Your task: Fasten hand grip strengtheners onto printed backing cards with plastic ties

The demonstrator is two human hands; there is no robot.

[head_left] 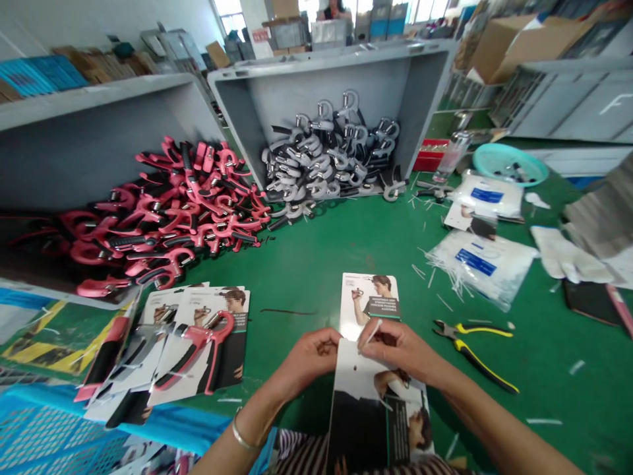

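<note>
from my distance i see the green table (316,264), with a grey bin (291,95) at its far side. near to me is the card (359,422), which looks upside down. my left hand (314,353) pinches its edge, and my right hand (400,348) pinches a white tie (374,332) over its upper end. i judge that the step is to thread this tie through the card. the next move, i think, calls for a steady card and a small, precise push towards its dark hole (355,367).

Bright indoor light, washed-out far windows (230,16), stretched, soft outer edges.
</note>
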